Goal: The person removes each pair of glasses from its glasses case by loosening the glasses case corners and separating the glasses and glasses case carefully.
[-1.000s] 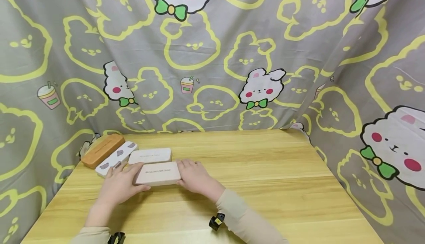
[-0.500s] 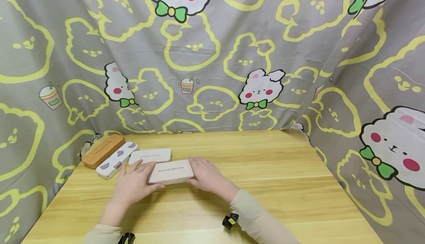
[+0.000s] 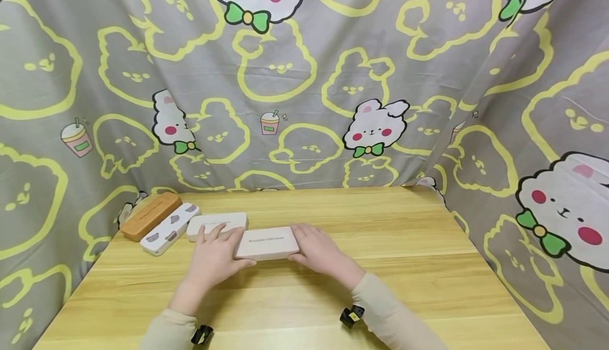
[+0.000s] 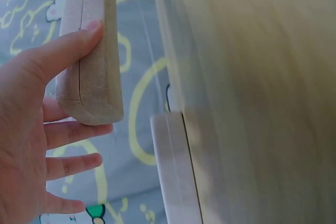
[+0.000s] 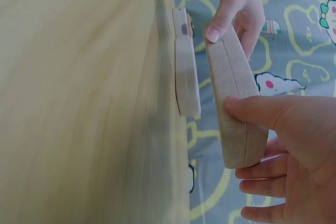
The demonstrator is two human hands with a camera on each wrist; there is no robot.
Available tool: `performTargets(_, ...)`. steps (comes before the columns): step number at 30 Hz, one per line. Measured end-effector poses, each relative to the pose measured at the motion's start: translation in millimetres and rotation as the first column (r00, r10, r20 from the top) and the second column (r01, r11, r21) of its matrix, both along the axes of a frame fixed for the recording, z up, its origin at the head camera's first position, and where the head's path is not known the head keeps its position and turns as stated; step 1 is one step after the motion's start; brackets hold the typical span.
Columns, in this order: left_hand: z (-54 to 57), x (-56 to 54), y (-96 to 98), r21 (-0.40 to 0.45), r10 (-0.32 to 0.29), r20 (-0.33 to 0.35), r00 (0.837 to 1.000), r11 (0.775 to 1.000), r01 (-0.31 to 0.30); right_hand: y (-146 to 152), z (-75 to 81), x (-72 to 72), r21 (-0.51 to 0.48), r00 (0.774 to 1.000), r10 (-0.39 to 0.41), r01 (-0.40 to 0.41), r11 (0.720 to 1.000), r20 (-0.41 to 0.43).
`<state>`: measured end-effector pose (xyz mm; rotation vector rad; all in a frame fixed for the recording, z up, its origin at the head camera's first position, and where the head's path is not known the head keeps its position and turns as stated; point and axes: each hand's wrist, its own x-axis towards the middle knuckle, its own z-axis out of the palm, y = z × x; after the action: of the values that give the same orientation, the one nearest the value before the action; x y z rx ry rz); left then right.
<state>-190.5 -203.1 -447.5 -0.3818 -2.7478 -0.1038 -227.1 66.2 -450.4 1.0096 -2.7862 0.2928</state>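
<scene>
A pale pinkish-beige glasses case (image 3: 267,243) with a line of lettering on its lid is held level between both hands. The left hand (image 3: 215,255) pinches its left end, thumb on the near side and the other fingers spread. At the right end, the right hand (image 3: 320,249) grips it the same way, thumb in front. Both wrist views show a gap between the beige case (image 5: 233,87) and the tabletop, and its lid seam is closed. Just behind the left fingers, a white glasses case (image 3: 216,222) lies on the table, partly covered by them.
Left of the white case lie a white case with grey bear heads (image 3: 171,228) and an orange-brown case (image 3: 151,215), both slanted near the table's far left corner. The wooden table (image 3: 380,260) reaches a patterned grey curtain (image 3: 304,75) at the back.
Both hands have carried the beige glasses case rightward, away from the bear-patterned case. More of the bear-patterned case now shows. The other cases stay put.
</scene>
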Motion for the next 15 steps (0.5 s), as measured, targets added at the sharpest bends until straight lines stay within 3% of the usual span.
performTargets(8, 4.4, -5.4, 25.4, -0.001, -0.023, 0.006, 1.0, 1.0, 0.023, 28, 4.2, -0.6, -0.034, 1.0, 0.013, -0.013, 0.999, -0.008)
performTargets(15, 7.1, -10.1, 47.2, 0.025, -0.033, 0.037, 0.999, 0.999, 0.032, 51, 4.4, -1.0, -0.072, 0.999, -0.008, 0.011, 0.997, 0.049)
